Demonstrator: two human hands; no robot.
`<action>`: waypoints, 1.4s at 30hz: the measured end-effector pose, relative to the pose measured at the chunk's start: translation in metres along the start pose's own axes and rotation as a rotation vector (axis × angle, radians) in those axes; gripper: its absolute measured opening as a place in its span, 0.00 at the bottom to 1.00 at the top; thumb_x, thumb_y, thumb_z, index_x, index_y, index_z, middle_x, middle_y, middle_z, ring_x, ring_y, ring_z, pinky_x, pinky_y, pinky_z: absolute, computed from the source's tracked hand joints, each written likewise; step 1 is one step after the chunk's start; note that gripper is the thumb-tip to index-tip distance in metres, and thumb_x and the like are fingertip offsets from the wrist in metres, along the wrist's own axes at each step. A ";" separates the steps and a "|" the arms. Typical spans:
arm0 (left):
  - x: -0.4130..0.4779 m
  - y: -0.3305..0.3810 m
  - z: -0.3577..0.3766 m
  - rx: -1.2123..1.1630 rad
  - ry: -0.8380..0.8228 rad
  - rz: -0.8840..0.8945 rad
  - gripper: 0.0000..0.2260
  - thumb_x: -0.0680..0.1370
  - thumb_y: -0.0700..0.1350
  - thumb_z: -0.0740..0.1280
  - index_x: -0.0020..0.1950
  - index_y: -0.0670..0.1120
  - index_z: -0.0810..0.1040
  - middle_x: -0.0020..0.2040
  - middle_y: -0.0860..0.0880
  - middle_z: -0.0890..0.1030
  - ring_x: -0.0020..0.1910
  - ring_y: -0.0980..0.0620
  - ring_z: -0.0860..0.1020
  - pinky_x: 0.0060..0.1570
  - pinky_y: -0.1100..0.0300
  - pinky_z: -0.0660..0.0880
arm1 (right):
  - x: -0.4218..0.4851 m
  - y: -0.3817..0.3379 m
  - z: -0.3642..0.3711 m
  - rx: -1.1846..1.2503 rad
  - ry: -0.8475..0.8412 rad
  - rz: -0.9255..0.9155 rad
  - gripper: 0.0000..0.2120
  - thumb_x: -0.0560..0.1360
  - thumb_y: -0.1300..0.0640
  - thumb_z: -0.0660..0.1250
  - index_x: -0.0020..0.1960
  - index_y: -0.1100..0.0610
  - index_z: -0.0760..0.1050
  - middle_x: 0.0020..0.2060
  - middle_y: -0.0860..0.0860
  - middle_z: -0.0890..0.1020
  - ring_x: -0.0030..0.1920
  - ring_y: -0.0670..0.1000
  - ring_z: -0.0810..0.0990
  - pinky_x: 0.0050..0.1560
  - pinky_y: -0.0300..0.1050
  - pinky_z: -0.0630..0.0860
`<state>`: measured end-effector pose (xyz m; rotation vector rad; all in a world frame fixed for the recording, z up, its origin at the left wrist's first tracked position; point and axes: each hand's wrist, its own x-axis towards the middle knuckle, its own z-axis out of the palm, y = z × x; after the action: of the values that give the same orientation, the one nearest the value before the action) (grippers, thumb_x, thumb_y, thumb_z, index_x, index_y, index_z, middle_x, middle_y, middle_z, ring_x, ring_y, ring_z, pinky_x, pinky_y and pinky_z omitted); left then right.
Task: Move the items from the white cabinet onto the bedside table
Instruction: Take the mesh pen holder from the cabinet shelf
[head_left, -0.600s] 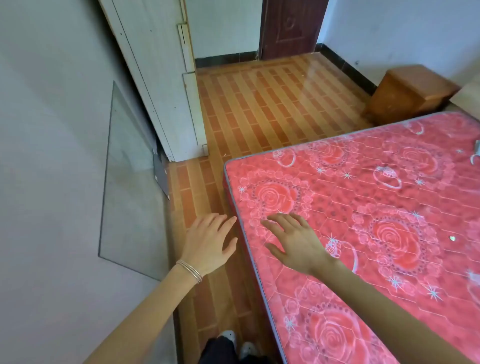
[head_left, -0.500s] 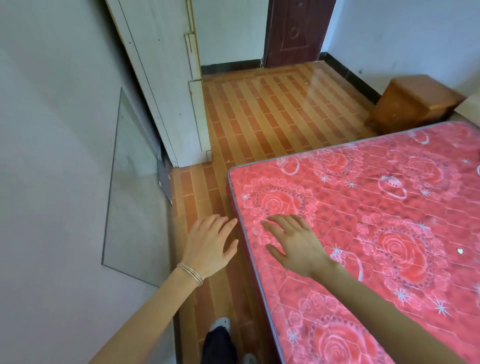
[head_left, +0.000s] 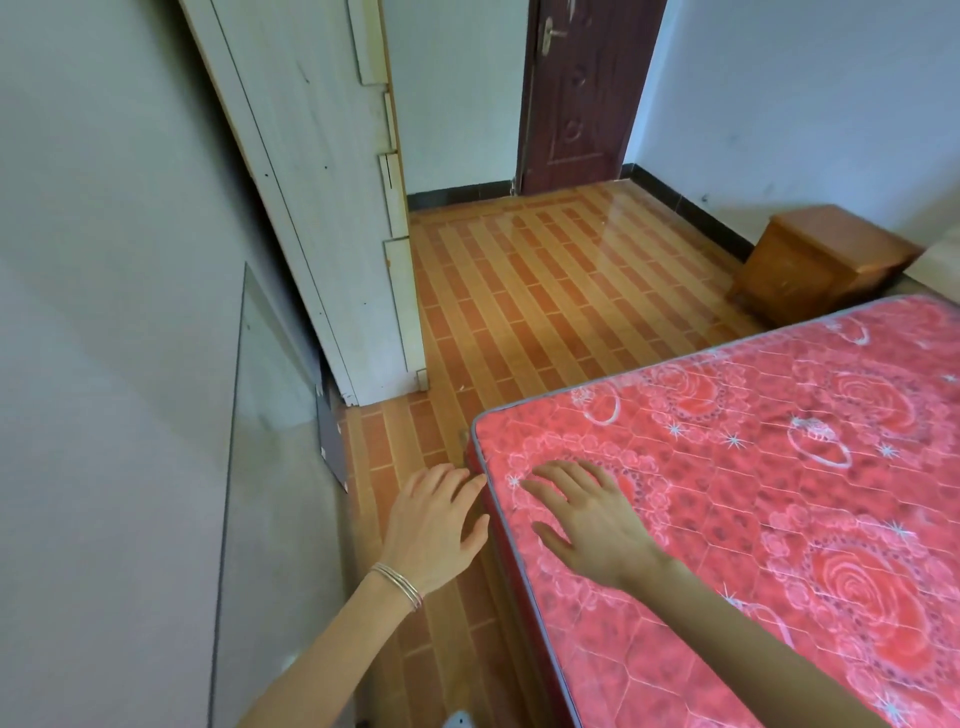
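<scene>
Left grip (head_left: 431, 525) spread, empty, over the floor strip just beside the mattress (head_left: 753, 493) edge. Right grip (head_left: 597, 525) spread, empty, over the mattress corner. White cabinet (head_left: 311, 208) ahead at left, side panel showing; wooden bedside bench (head_left: 826, 260) far right by the wall.

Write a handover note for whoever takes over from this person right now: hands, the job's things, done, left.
Left hand open, empty, over the floor beside the mattress.
Right hand open, empty, over the mattress corner.
White cabinet ahead on the left, its contents hidden; bedside table far right, beyond the mattress.
Done: nothing visible.
Left: fetch the items, carry them to the table.
</scene>
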<state>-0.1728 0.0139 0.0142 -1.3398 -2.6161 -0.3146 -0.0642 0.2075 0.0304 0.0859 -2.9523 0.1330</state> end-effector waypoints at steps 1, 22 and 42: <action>0.009 -0.009 0.000 -0.004 0.001 0.001 0.21 0.75 0.57 0.56 0.58 0.49 0.80 0.53 0.51 0.81 0.54 0.50 0.78 0.55 0.53 0.73 | 0.012 0.002 -0.001 0.002 0.005 0.006 0.20 0.72 0.46 0.59 0.58 0.54 0.75 0.56 0.52 0.79 0.57 0.55 0.77 0.58 0.56 0.73; 0.217 -0.161 0.035 0.032 -0.057 -0.081 0.20 0.74 0.57 0.57 0.60 0.50 0.79 0.54 0.51 0.81 0.56 0.49 0.77 0.57 0.49 0.74 | 0.281 0.135 0.034 0.034 0.056 -0.115 0.19 0.72 0.48 0.60 0.60 0.53 0.75 0.56 0.50 0.79 0.58 0.52 0.75 0.59 0.53 0.72; 0.450 -0.309 0.108 -0.052 -0.031 0.183 0.19 0.74 0.55 0.57 0.57 0.50 0.81 0.52 0.52 0.82 0.54 0.50 0.78 0.55 0.52 0.73 | 0.462 0.237 0.093 -0.026 -0.028 0.106 0.21 0.71 0.46 0.60 0.62 0.52 0.71 0.55 0.50 0.78 0.57 0.53 0.76 0.56 0.55 0.74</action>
<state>-0.6908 0.2157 -0.0047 -1.6004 -2.5014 -0.3388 -0.5501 0.4120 0.0059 -0.0727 -2.9860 0.1094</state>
